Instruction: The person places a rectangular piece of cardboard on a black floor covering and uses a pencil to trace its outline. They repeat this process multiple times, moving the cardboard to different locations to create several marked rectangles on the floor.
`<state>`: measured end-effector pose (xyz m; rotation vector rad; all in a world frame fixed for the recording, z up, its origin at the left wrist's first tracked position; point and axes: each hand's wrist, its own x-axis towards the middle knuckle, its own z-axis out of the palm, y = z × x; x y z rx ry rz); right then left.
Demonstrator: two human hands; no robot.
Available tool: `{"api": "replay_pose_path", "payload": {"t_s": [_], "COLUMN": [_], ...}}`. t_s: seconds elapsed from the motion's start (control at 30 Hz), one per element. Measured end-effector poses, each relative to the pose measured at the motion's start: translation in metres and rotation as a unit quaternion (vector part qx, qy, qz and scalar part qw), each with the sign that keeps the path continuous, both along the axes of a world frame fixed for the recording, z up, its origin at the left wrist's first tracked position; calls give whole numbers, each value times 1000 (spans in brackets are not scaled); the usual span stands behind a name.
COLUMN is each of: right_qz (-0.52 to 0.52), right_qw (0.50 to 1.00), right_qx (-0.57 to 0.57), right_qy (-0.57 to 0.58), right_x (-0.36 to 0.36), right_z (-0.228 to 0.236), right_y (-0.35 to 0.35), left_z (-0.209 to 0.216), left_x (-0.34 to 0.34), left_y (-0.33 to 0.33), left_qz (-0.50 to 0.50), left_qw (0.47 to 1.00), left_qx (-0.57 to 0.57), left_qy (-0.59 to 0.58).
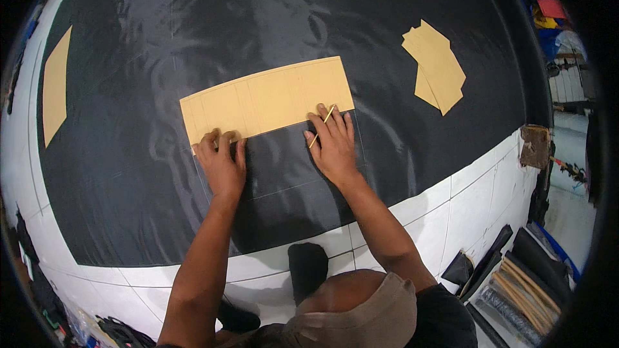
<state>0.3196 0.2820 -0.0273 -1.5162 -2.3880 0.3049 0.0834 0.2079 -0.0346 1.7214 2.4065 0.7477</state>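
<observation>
A long tan card pattern piece (267, 93) with a slightly curved far edge lies on a large black sheet of material (258, 6). My left hand (221, 158) is at its near left corner, with bent fingers gripping and pressing the near edge. By the near right corner, my right hand (335, 142) rests with its fingertips on the card, and a thin yellow pen (322, 126) is tucked between its fingers. Thin pale lines run across the black sheet on the near side of the card. Faint lines also mark the card itself.
Several overlapping tan card pieces (438, 67) lie to the right on the sheet. Another narrow card piece (56, 87) is at the far left. White floor tiles (412, 229) border the sheet. A brown block (535, 146) sits at its right corner, and rolls of material (525, 290) lie at lower right.
</observation>
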Motion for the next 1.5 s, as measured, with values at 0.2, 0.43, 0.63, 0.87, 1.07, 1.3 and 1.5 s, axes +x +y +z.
{"api": "replay_pose_path", "payload": {"t_s": [0.2,0.43,0.63,0.87,1.07,1.3,1.5], "right_qz": [-8,-14,-5,-14,4,1,3], "right_qw": [1000,1000,1000,999,999,998,998], "right_qx": [-9,-1,11,8,25,31,32], "right_qy": [23,26,9,-37,-33,-48,-49], "right_x": [0,2,-2,-1,-1,1,1], "right_z": [-5,-7,-7,-9,-16,-18,-16], "right_y": [-3,-4,0,-3,-6,-4,-3], "left_z": [3,6,3,-1,-4,-8,-6], "left_x": [-2,4,0,1,-3,-1,1], "left_y": [1,6,4,6,1,1,2], "left_qz": [8,27,36,30,29,31,31], "left_qw": [1000,999,999,999,997,996,996], "left_qx": [6,-13,19,6,3,18,22], "left_qy": [-9,-35,-15,-44,-73,-80,-84]}}
